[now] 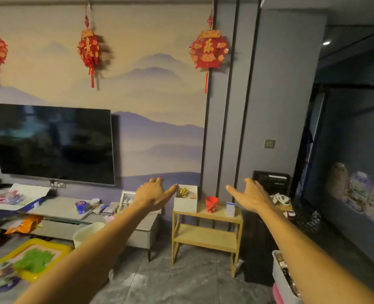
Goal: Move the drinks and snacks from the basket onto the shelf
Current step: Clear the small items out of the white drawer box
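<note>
here both arms reach forward across the middle of the frame, palms down. the left hand is spread, its grip apart and holding nothing, the thumb pointing toward a white box on the shelf. the right hand is likewise spread, grip apart and empty, hanging in the picture just right of the shelf's top.

the shelf is a small pale wooden unit with two tiers, standing on the grey floor just right of centre, against the wall. on its top tier sit the white box at the left, a red cup in the middle and a small white and blue carton at the right; the lower tier is bare.

the basket, a white bin, is at the lower right edge of the frame, partly hidden by the right forearm; dark items lie inside it, too blurred to name. a dark tv hangs on the wall at left, above a low grey counter strewn with things.
</note>
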Tool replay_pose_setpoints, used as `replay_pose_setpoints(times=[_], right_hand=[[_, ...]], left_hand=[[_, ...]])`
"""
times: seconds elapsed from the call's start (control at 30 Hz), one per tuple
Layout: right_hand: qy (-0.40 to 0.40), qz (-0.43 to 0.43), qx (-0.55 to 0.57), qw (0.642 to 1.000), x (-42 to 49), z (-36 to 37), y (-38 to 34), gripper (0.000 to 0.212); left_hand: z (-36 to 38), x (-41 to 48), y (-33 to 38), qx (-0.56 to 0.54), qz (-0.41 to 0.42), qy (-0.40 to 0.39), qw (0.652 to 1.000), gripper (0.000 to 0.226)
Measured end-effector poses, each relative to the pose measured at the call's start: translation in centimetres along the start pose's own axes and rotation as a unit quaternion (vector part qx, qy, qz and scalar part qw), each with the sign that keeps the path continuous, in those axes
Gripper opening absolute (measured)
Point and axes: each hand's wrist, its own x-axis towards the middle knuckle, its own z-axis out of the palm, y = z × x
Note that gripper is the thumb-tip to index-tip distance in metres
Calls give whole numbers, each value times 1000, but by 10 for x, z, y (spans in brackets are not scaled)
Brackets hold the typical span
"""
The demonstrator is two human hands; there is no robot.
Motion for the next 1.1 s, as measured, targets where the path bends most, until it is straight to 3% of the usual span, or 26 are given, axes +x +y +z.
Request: replay_pose_setpoints(times=[0.7, 1.1], right_hand=[[-45, 63, -41, 996, 327, 184, -22, 92], [-87, 23, -28, 996, 562, 296, 5, 91]], left_hand=[[140, 369, -79, 2, -7, -32, 999, 92], [267, 572, -92, 23, -43, -73, 996, 96]])
